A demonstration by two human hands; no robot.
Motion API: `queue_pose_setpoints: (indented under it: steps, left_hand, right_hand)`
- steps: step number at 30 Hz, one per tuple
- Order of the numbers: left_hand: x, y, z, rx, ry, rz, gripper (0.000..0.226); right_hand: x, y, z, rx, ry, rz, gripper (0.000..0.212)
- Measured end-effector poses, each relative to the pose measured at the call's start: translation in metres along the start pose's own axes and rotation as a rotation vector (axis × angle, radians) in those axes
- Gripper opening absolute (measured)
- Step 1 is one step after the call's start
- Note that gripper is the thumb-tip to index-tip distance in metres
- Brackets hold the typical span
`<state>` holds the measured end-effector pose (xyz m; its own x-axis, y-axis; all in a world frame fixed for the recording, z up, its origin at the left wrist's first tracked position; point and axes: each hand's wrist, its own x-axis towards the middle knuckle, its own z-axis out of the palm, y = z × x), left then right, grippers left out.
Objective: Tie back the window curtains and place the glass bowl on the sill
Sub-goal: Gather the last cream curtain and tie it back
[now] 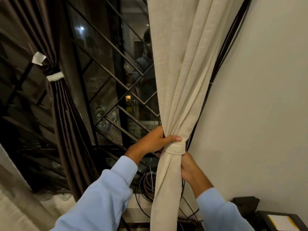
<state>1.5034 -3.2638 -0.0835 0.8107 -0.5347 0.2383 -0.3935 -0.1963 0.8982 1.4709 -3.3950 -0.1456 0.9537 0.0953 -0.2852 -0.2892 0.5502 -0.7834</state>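
Left hand and right hand, fingers around cream curtain; cable coil behind it, brown curtain leftward.

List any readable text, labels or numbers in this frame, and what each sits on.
No legible text anywhere in this view.
White and yellow label on the black box, lower right: too blurred to read.
White band on the brown curtain: no print visible.
Cream curtain, gripped by the left hand and right hand: no print.
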Motion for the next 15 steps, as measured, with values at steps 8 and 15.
queue_pose_setpoints:
  steps: [8,15]
  left_hand:
    - [0.001,-0.004,0.0,-0.057,-0.019,0.004,0.028]
    - [-0.002,-0.017,-0.008,-0.037,-0.121,-0.092,0.036]
  right_hand:
    - [0.001,0.026,-0.017,0.105,-0.259,-0.138,0.101]
    - [-0.009,0.027,-0.016,-0.24,-0.058,-0.35,0.044]
